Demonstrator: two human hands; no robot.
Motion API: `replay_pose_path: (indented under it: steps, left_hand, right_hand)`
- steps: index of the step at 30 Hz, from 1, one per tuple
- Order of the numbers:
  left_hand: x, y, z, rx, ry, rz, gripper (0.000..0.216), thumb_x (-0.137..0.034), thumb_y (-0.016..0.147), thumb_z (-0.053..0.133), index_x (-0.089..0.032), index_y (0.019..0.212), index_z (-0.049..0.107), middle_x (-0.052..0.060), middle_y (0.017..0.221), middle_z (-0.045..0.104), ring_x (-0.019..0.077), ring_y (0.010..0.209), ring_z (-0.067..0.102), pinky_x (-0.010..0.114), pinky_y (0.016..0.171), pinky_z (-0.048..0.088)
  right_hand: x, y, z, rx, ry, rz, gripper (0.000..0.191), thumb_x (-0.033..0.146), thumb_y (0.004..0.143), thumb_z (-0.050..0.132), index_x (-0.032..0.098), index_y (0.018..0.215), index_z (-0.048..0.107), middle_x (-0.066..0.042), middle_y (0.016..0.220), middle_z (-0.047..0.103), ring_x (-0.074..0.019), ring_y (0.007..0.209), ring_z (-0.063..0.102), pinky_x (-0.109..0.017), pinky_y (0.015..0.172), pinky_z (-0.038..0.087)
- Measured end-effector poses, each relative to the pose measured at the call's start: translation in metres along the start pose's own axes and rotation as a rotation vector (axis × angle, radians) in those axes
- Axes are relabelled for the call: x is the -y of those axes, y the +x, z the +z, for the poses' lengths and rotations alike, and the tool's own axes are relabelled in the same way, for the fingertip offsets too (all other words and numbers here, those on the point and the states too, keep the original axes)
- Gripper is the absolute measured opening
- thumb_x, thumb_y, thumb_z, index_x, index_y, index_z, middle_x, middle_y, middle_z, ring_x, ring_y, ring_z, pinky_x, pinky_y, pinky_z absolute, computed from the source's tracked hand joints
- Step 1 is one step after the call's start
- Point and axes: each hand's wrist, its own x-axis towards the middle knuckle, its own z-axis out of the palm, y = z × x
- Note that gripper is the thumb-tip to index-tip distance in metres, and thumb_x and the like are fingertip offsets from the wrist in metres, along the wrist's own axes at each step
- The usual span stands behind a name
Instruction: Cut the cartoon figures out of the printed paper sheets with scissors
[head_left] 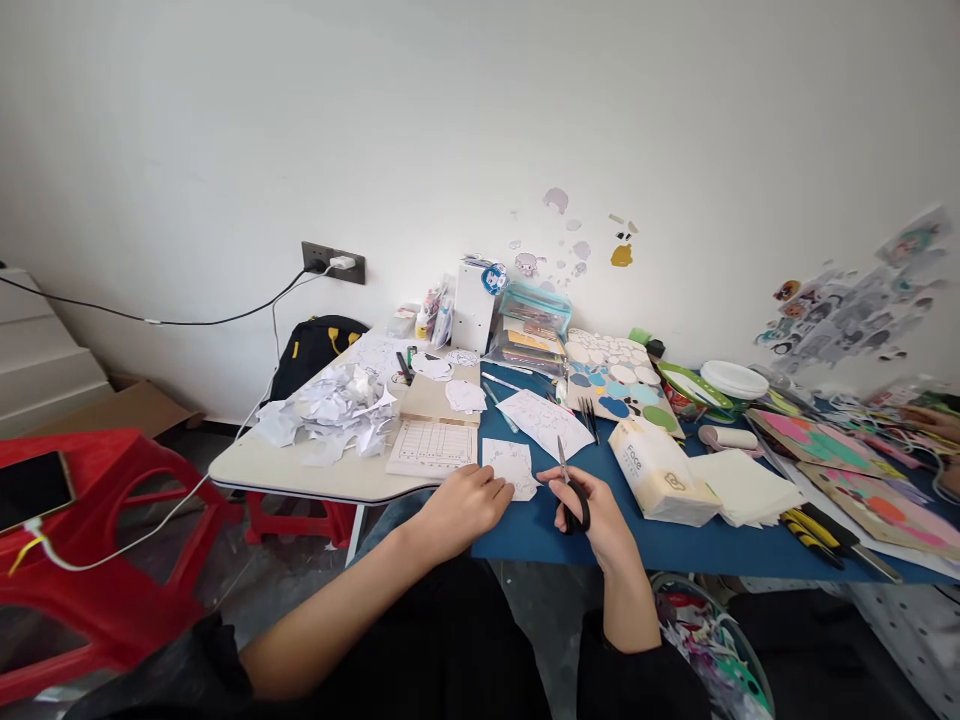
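Observation:
My left hand [466, 505] is closed on the near left edge of a small white sheet of paper [510, 460] with line drawings. The sheet's right edge is cut unevenly. In my right hand [592, 505] is a pair of black-handled scissors [564, 462], its blades pointing away from me and looking nearly closed. The blades stand to the right of the sheet, apart from it. Behind lies a larger white sheet with drawings [546, 420]. A form pad with a printed grid [431, 447] sits left of the paper, below several cut-out paper shapes [465, 396].
A heap of paper scraps [337, 410] covers the white table's left part. To my right lie a tissue pack [660, 475], a stack of pale sheets [746, 488] and yellow-black knives [814, 535]. Another person's hand [934, 420] shows at far right. A red stool [97, 540] stands left.

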Motion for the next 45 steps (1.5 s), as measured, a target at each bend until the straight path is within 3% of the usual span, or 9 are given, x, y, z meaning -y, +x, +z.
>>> replay_pose_path:
  steps: [6, 11, 17, 21, 24, 30, 35, 40, 45]
  left_hand:
    - [0.004, 0.004, -0.011, -0.04, 0.037, -0.003, 0.018, -0.002, 0.084, 0.048, -0.015, 0.075, 0.057, 0.006, 0.063, 0.063, 0.0208, 0.061, 0.058, 0.03, 0.053, 0.042]
    - [0.009, -0.011, -0.019, -0.245, 0.004, -0.159, 0.016, -0.01, 0.09, 0.047, -0.015, 0.091, 0.063, 0.008, 0.085, 0.072, 0.0208, 0.079, 0.063, 0.032, 0.065, 0.049]
    - [0.006, -0.025, -0.028, -0.646, -0.206, -0.275, 0.015, -0.011, 0.085, 0.057, -0.021, 0.089, 0.067, 0.004, 0.09, 0.075, 0.0187, 0.083, 0.064, 0.032, 0.073, 0.055]
    - [0.0, -0.028, -0.035, -0.774, -0.206, -0.384, 0.017, -0.006, 0.081, 0.061, -0.022, 0.082, 0.067, 0.004, 0.088, 0.074, 0.0198, 0.082, 0.063, 0.034, 0.071, 0.055]
    - [-0.005, -0.031, -0.038, -0.832, -0.195, -0.412, 0.021, -0.002, 0.078, 0.063, -0.022, 0.084, 0.067, 0.004, 0.088, 0.074, 0.0203, 0.083, 0.063, 0.035, 0.071, 0.055]
    - [-0.019, -0.037, -0.043, -0.853, -0.268, -0.449, 0.027, -0.003, 0.08, 0.058, -0.026, 0.093, 0.066, 0.005, 0.103, 0.068, 0.0219, 0.092, 0.059, 0.038, 0.076, 0.054]
    - [-0.026, -0.042, -0.055, -0.744, -0.835, -0.66, 0.025, -0.016, 0.089, 0.044, -0.024, 0.099, 0.065, 0.01, 0.122, 0.054, 0.0247, 0.106, 0.055, 0.039, 0.082, 0.052]
    - [-0.034, -0.033, -0.066, -0.434, -1.162, -0.702, 0.019, -0.024, 0.084, 0.059, -0.024, 0.099, 0.072, 0.005, 0.09, 0.072, 0.0208, 0.082, 0.064, 0.031, 0.071, 0.053]
    - [-0.035, -0.02, -0.07, -0.465, -1.21, -0.917, 0.023, -0.028, 0.079, 0.065, -0.021, 0.099, 0.072, 0.001, 0.071, 0.069, 0.0127, 0.053, 0.055, 0.023, 0.048, 0.043]
  right_hand:
    - [0.0, -0.002, -0.003, -0.019, 0.034, 0.013, 0.04, 0.049, 0.068, 0.073, 0.014, 0.087, 0.069, 0.003, 0.039, 0.055, -0.0133, 0.038, 0.049, -0.024, 0.044, 0.039]
    - [0.001, -0.015, 0.002, 0.013, 0.098, 0.034, 0.04, 0.048, 0.073, 0.071, 0.014, 0.095, 0.07, 0.002, 0.044, 0.055, -0.0122, 0.039, 0.046, -0.023, 0.042, 0.037]
    - [0.009, -0.041, 0.027, 0.127, 0.27, -0.037, 0.037, 0.047, 0.079, 0.065, 0.019, 0.103, 0.068, -0.013, 0.115, 0.064, -0.006, 0.039, 0.043, -0.027, 0.043, 0.038]
    - [0.013, -0.058, 0.038, 0.072, 0.295, -0.043, 0.032, 0.044, 0.081, 0.066, 0.021, 0.103, 0.068, -0.01, 0.102, 0.067, -0.0071, 0.038, 0.043, -0.027, 0.042, 0.038]
    - [0.017, -0.067, 0.045, 0.149, 0.316, -0.044, 0.033, 0.044, 0.081, 0.066, 0.023, 0.107, 0.069, -0.003, 0.062, 0.063, -0.0097, 0.035, 0.041, -0.027, 0.041, 0.035]
    - [0.023, -0.071, 0.068, 0.006, 0.3, -0.137, 0.046, 0.046, 0.076, 0.07, 0.019, 0.114, 0.067, 0.003, 0.038, 0.05, -0.0135, 0.032, 0.044, -0.027, 0.038, 0.032]
    - [0.024, -0.072, 0.075, -0.066, 0.247, -0.203, 0.04, 0.041, 0.078, 0.07, 0.019, 0.112, 0.067, 0.005, 0.042, 0.049, -0.0132, 0.035, 0.049, -0.026, 0.042, 0.038]
    - [0.026, -0.074, 0.075, -0.029, 0.15, -0.237, 0.032, 0.039, 0.077, 0.07, 0.019, 0.102, 0.068, 0.003, 0.05, 0.053, -0.0129, 0.036, 0.051, -0.024, 0.039, 0.039]
    - [0.026, -0.073, 0.075, -0.136, 0.086, -0.209, 0.024, 0.033, 0.072, 0.076, 0.021, 0.09, 0.066, -0.001, 0.073, 0.064, -0.011, 0.045, 0.056, -0.024, 0.048, 0.048]
